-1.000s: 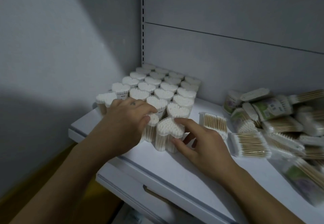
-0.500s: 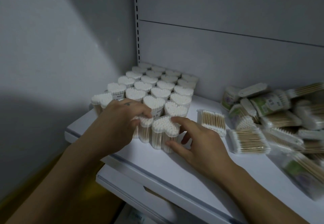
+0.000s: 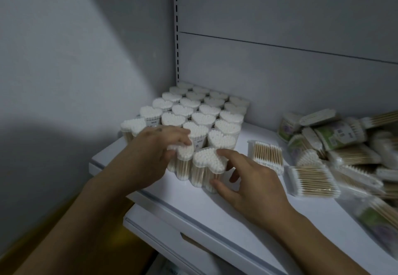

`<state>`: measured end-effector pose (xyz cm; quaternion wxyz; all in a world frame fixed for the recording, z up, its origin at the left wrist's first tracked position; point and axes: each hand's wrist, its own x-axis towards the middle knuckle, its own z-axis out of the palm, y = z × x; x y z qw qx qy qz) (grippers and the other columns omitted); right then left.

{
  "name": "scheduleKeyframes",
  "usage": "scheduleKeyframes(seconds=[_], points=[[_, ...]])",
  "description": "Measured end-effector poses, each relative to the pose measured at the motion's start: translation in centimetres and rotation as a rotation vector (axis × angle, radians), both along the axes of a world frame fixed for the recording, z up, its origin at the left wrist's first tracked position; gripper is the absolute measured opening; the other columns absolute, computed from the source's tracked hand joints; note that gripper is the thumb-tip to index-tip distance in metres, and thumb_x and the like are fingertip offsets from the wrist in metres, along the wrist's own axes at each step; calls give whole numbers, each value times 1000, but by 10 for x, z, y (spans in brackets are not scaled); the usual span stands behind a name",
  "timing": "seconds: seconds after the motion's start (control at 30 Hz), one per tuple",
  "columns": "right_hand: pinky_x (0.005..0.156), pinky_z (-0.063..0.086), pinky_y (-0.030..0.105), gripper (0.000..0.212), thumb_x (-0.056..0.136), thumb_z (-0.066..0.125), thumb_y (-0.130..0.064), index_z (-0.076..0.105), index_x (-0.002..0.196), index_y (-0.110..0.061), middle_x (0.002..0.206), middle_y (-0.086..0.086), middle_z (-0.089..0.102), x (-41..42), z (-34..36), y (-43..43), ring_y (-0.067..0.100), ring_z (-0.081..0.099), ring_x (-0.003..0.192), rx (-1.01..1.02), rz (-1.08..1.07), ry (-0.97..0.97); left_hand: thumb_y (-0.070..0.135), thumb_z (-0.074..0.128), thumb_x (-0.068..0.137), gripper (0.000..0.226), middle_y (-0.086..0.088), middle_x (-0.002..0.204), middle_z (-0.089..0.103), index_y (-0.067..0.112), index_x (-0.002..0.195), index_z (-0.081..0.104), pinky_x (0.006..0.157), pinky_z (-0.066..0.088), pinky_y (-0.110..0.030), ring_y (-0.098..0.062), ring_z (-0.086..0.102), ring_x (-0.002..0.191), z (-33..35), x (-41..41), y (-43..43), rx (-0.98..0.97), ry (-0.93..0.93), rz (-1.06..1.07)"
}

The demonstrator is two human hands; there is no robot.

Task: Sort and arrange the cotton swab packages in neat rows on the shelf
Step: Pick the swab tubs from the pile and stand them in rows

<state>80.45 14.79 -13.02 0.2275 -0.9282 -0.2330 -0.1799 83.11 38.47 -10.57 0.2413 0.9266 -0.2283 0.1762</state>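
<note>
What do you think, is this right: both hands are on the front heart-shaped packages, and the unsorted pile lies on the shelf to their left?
Not quite: the head view shows the unsorted pile on the shelf to their right, not left. The left hand and the right hand are on the front heart-shaped packages.

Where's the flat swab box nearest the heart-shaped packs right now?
In the head view, the flat swab box lies on the shelf right of centre, between the heart-shaped packs and the loose pile.
</note>
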Motion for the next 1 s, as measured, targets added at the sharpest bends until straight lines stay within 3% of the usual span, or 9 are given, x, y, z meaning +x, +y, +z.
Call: scheduleKeyframes(seconds=[0.07,0.13,0.27,0.33,0.47,0.6,0.77,0.9,1.0], points=[[59,49,25,72,77,62,-61,43,139,-31,99,-15,65,-2,1,-2,6,63,74,0,-10,-6,-3,65,81,39,4,123,63,21,112,67,99,42,-38,-20,57,116,6,-1,14,-75,-122,66],[55,48,23,74,76,57,-65,43,140,-30,98,-14,65,-2,2,-5,6,63,73,4,-28,-55,-2,68,80,42,5,118,63,24,113,64,91,43,-41,-21,57,109,12,-2,29,-91,-198,170],[56,44,21,65,76,65,-56,56,130,-21,102,-5,61,2,0,-1,12,60,82,-26,-31,-187,10,69,83,37,5,120,64,26,116,66,91,40,-42,-24,53,109,7,1,36,73,-105,245],[71,49,29,61,78,64,-53,59,128,-18,113,3,59,2,0,4,19,58,96,-61,-5,-255,19,67,87,35,6,123,63,26,121,65,91,40,-42,-23,51,110,3,2,33,136,-74,260],[104,33,38,58,83,56,-53,58,130,-19,135,7,53,2,7,17,24,46,124,-220,91,-308,28,61,91,29,6,124,62,27,120,65,90,37,-39,-21,49,110,-2,6,33,208,-59,292],[112,23,48,60,86,45,-58,57,131,-20,136,4,55,2,19,38,22,48,128,-397,136,-222,13,68,86,24,4,114,67,22,108,69,85,41,-38,-20,53,98,0,4,37,131,-44,243],[115,23,53,62,87,37,-58,57,131,-20,134,0,58,3,25,55,19,51,125,-505,122,-115,-8,72,73,33,4,96,70,21,91,71,77,33,-34,-22,60,92,0,4,44,139,-124,204],[115,21,49,59,86,47,-54,56,133,-20,132,0,59,2,26,54,19,54,122,-521,84,-107,-10,63,69,33,5,89,71,17,87,70,76,26,-32,-25,63,88,-2,12,45,147,-191,165],[113,28,48,58,84,55,-52,58,132,-19,128,1,61,1,25,54,20,56,118,-508,58,-107,-5,60,74,30,8,92,70,20,90,68,76,20,-27,-21,60,91,-5,15,47,111,-166,162]])
